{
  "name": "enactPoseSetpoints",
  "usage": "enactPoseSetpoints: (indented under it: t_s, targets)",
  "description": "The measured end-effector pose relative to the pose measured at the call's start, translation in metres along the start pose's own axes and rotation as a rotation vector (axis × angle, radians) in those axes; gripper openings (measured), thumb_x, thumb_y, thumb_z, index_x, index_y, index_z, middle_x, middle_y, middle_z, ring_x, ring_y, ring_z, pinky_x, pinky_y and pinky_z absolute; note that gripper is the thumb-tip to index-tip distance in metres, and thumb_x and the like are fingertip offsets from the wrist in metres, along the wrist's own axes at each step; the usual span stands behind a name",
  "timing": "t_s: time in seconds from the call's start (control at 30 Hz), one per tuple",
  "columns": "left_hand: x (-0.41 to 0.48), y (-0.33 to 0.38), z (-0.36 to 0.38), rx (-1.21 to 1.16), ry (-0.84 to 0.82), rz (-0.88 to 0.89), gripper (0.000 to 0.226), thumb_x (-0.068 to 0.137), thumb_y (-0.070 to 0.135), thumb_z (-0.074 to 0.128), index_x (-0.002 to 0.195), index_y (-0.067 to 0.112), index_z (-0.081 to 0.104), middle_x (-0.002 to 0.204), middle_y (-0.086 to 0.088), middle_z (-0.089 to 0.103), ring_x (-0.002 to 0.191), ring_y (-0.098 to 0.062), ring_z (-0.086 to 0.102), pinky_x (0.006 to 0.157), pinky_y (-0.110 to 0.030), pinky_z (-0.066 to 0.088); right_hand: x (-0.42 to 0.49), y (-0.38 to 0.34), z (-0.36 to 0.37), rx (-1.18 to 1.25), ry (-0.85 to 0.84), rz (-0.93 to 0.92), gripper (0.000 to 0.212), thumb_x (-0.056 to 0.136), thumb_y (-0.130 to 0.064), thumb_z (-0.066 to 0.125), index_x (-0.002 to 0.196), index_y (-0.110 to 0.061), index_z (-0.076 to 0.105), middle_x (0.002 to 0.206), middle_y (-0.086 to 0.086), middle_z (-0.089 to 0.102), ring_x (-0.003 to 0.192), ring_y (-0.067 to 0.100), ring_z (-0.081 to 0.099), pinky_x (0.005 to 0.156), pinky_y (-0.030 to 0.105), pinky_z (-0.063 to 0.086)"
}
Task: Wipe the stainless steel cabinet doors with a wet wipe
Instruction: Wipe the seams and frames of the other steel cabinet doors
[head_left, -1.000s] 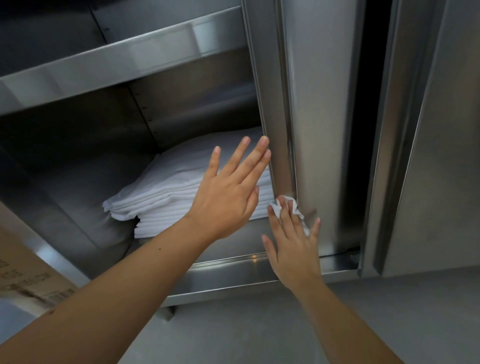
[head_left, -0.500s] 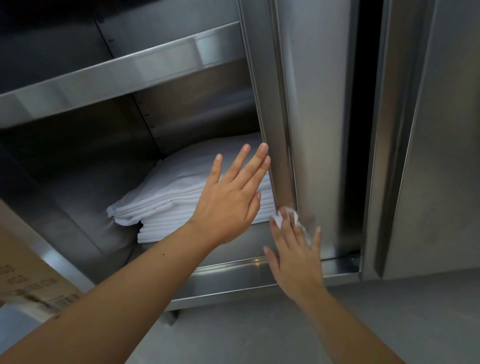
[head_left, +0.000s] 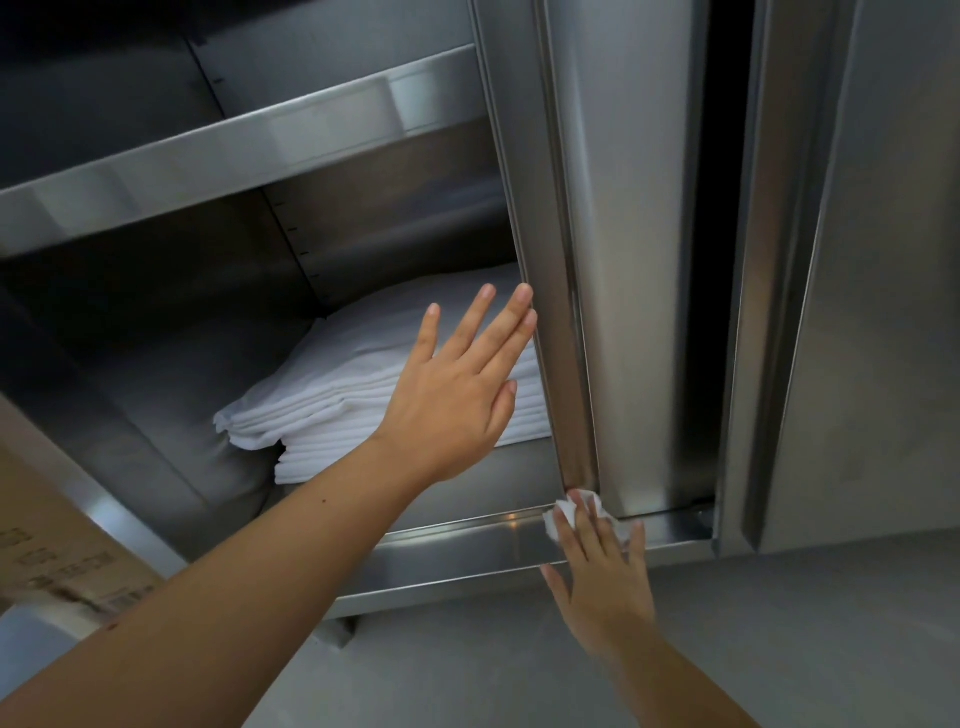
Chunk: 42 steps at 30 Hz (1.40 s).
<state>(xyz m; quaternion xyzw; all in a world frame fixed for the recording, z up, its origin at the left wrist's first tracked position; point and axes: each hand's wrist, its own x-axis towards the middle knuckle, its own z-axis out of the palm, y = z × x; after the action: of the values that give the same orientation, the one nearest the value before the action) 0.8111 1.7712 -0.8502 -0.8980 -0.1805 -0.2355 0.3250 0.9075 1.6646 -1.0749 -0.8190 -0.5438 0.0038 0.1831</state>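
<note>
Pressing a crumpled white wet wipe (head_left: 569, 514) with the right hand (head_left: 602, 582) against the bottom left corner of the tall brushed stainless steel cabinet door (head_left: 639, 260), just where the door's folded vertical edge is meeting the shiny steel bottom rail (head_left: 467, 540). Laying the right fingers (head_left: 587, 530) straight and slightly spread over the wipe, flat on it rather than curling round it, with white folds poking out past the fingertips.

Reaching the left hand (head_left: 452, 395) toward the left edge of the door, higher up than the wipe. Holding those fingers straight and close together, released and grasping nothing, the longest fingertips sitting right at the door's edge; not possible to tell whether actually touching the metal.

Looking left of the door into the open compartment: a soft stack of folded white cloths (head_left: 337, 405), thin layered edges showing like ribs, lying behind the left hand on the steel floor of the cabinet. Crossing above that stack, running leftward from the door, a flat steel shelf (head_left: 208, 161) with a smooth, dully reflecting front lip.

Showing right of the door a narrow dark gap, then a second matte steel door panel (head_left: 883, 312) with a long vertical fold. Spreading below the door, a smooth grey floor (head_left: 779, 623). Sitting far left of the door and lower down, a brown cardboard box (head_left: 47, 530) with blurred dark print.
</note>
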Motion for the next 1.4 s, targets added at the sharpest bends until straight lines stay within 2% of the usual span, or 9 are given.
enactPoseSetpoints:
  t_s: [0.2, 0.3, 0.43, 0.6, 0.7, 0.87, 1.03, 1.27, 1.4]
  targets:
    - [0.001, -0.001, -0.002, 0.019, -0.005, 0.005, 0.055, 0.093, 0.03, 0.029, 0.144, 0.01, 0.037, 0.152, -0.004, 0.031, 0.139, -0.027, 0.027, 0.105, -0.056, 0.015, 0.025, -0.021, -0.035, 0.018, 0.285, 0.002, 0.062, 0.098, -0.051, 0.005, 0.138, -0.017, 0.038, 0.147, 0.009, 0.038, 0.129, 0.027, 0.038, 0.107, 0.054, 0.009]
    - [0.0, -0.003, -0.001, 0.027, 0.002, 0.013, 0.056, 0.093, 0.03, 0.029, 0.145, 0.011, 0.034, 0.153, -0.003, 0.029, 0.139, -0.027, 0.027, 0.105, -0.055, 0.015, 0.039, -0.03, -0.05, -0.024, 0.415, -0.017, 0.06, 0.094, -0.05, 0.023, 0.139, -0.014, 0.038, 0.147, 0.01, 0.036, 0.128, 0.027, 0.034, 0.104, 0.056, 0.012]
    - [0.0, -0.005, 0.003, 0.035, 0.026, 0.012, 0.056, 0.093, 0.03, 0.028, 0.146, 0.012, 0.031, 0.153, 0.0, 0.02, 0.14, -0.027, 0.026, 0.106, -0.055, 0.014, 0.035, -0.022, -0.041, -0.072, 0.337, -0.059, 0.062, 0.089, -0.048, 0.027, 0.141, -0.015, 0.034, 0.149, 0.009, 0.035, 0.131, 0.027, 0.034, 0.105, 0.056, 0.01]
    - [-0.001, -0.003, 0.001, 0.027, 0.016, 0.006, 0.055, 0.093, 0.029, 0.028, 0.145, 0.012, 0.034, 0.153, -0.003, 0.03, 0.14, -0.028, 0.028, 0.107, -0.053, 0.015, 0.014, -0.006, -0.015, -0.033, 0.134, -0.014, 0.065, 0.097, -0.051, 0.0, 0.139, -0.017, 0.037, 0.148, 0.008, 0.034, 0.129, 0.026, 0.038, 0.104, 0.055, 0.014]
    - [0.0, -0.006, 0.001, 0.014, 0.024, 0.032, 0.055, 0.093, 0.029, 0.029, 0.146, 0.013, 0.033, 0.153, -0.003, 0.029, 0.141, -0.028, 0.024, 0.111, -0.052, 0.011, 0.016, -0.009, -0.028, -0.044, 0.198, -0.046, 0.062, 0.098, -0.05, 0.001, 0.138, -0.019, 0.036, 0.146, 0.006, 0.036, 0.125, 0.026, 0.048, 0.105, 0.06, 0.025]
    - [0.003, -0.016, -0.01, 0.019, 0.057, 0.089, 0.054, 0.093, 0.031, 0.03, 0.143, 0.012, 0.04, 0.152, -0.005, 0.031, 0.141, -0.026, 0.02, 0.111, -0.051, 0.007, 0.051, -0.043, -0.096, -0.081, 0.487, -0.064, 0.06, 0.09, -0.046, 0.031, 0.142, -0.016, 0.032, 0.149, 0.009, 0.036, 0.132, 0.025, 0.037, 0.099, 0.061, 0.015]
    - [0.033, -0.046, -0.041, 0.008, 0.189, -0.001, 0.055, 0.094, 0.032, 0.031, 0.145, 0.011, 0.033, 0.154, -0.007, 0.025, 0.143, -0.025, 0.017, 0.113, -0.049, 0.002, 0.069, -0.063, -0.147, -0.076, 0.557, -0.036, 0.059, 0.099, -0.049, 0.014, 0.143, -0.017, 0.034, 0.151, 0.007, 0.032, 0.136, 0.023, 0.029, 0.1, 0.062, 0.013]
    - [0.075, -0.082, -0.08, -0.009, 0.318, -0.047, 0.054, 0.096, 0.033, 0.03, 0.147, 0.013, 0.03, 0.155, -0.007, 0.025, 0.144, -0.024, 0.016, 0.113, -0.05, 0.004, 0.091, -0.071, -0.213, -0.21, 0.68, -0.137, 0.058, 0.096, -0.048, 0.022, 0.144, -0.016, 0.034, 0.154, 0.004, 0.023, 0.146, 0.017, 0.005, 0.108, 0.058, 0.0]
    - [0.097, -0.103, -0.1, -0.004, 0.413, -0.06, 0.053, 0.098, 0.033, 0.029, 0.147, 0.012, 0.027, 0.155, -0.007, 0.025, 0.144, -0.023, 0.016, 0.114, -0.05, 0.001, 0.111, -0.094, -0.266, -0.188, 0.781, -0.131, 0.061, 0.09, -0.043, 0.033, 0.143, -0.013, 0.035, 0.152, 0.007, 0.027, 0.142, 0.02, 0.021, 0.099, 0.065, 0.009]
